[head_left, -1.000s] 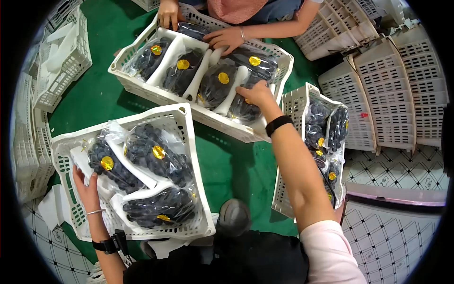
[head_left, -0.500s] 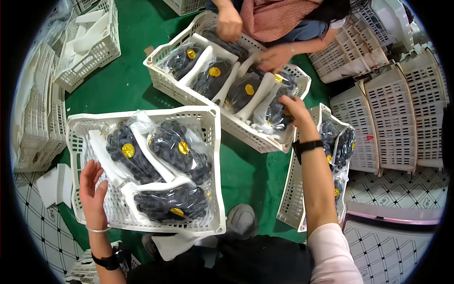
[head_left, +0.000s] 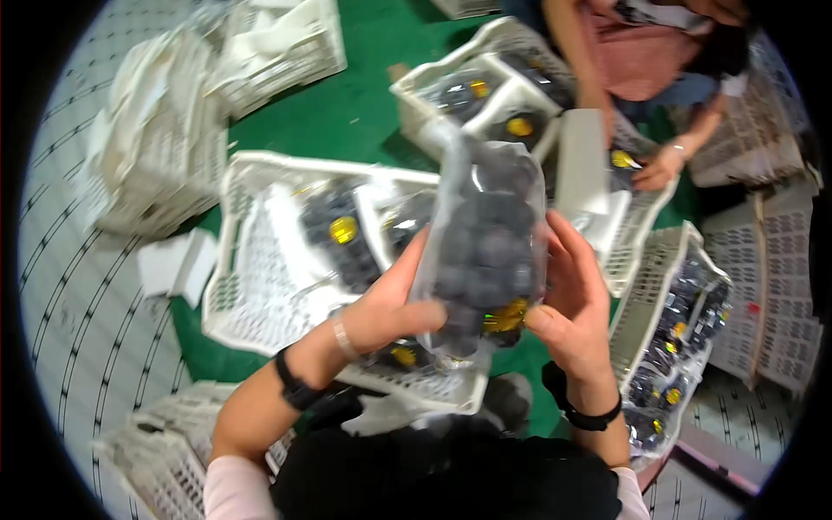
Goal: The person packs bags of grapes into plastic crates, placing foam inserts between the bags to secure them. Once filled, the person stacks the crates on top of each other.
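A clear bag of dark grapes (head_left: 485,243) with a gold sticker near its lower end is held up in front of me. My left hand (head_left: 403,299) grips its left side, and my right hand (head_left: 574,299) has its fingers round the right side. Beneath and to the left is a white crate (head_left: 251,321) with bagged grapes, gold stickers and white foam dividers. Beyond the held bag stands a second white crate (head_left: 416,108), also with bagged grapes and foam pieces.
Across the far crate, another person's hand (head_left: 661,167) reaches into its right end. A narrow crate of bagged grapes (head_left: 672,347) stands at the right. Stacked crates (head_left: 165,147) line the left, and more (head_left: 763,277) the right. White foam pieces (head_left: 178,264) lie on the green floor (head_left: 303,130).
The bag of grapes has been lifted from the far crate and is now between both my hands. My left hand has left the near crate's side. The view has shifted, and a foam piece stands upright in the far crate.
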### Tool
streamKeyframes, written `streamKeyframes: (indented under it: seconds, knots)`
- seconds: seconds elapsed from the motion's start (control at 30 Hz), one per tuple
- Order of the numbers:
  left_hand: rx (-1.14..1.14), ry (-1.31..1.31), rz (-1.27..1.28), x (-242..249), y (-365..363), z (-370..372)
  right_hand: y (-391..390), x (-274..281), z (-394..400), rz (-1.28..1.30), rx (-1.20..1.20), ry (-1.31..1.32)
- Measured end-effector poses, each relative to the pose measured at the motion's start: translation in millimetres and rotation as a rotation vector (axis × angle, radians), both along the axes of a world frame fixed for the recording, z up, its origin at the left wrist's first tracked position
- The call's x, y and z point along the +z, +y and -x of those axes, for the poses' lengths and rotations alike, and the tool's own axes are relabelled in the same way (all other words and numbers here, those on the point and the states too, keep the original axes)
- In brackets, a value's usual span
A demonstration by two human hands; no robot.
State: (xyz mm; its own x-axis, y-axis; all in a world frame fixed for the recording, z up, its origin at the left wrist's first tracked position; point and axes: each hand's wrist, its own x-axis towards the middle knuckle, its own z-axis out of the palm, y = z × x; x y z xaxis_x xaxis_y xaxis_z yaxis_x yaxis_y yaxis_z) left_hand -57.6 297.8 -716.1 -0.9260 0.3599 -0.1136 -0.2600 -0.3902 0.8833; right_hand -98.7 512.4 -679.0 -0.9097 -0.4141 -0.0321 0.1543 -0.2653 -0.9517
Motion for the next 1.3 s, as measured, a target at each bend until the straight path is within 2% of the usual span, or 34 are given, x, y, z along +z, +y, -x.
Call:
streamKeyframes:
  seconds: [0.1,0.13,0.23,0.37,0.4,0.67,0.9,1.1,1.3]
  knots:
    - [0.080,-0.248,-0.499,-19,-14,-30,-11,-16,-16,-0.127,0.153,0.162]
    - [0.145,-0.251,-0.510,-20,-18,-42,-22,-14,-21,-0.230,0.104,0.235]
    - [0.228,-0.253,-0.352,-39,-31,-60,-31,-20,-23,-0.459,0.150,0.508]
    - [0.252,-0.095,-0.072,-34,-38,-59,-51,-8,-25,-0.543,0.140,0.597]
    - [0.245,-0.105,-0.077,-34,-38,-60,-55,-10,-27,-0.572,0.101,0.716]
    - [0.296,-0.107,-0.078,-35,-28,-66,-52,-20,-35,-0.540,0.045,0.685]
    - [0.310,-0.062,0.031,-26,-29,-65,-51,-23,-36,-0.490,0.061,0.674]
    - [0.290,0.006,0.194,-24,-27,-68,-50,-21,-30,-0.336,0.030,0.194]
    - [0.273,0.007,0.141,-17,-21,-64,-49,-26,-31,-0.325,0.016,0.202]
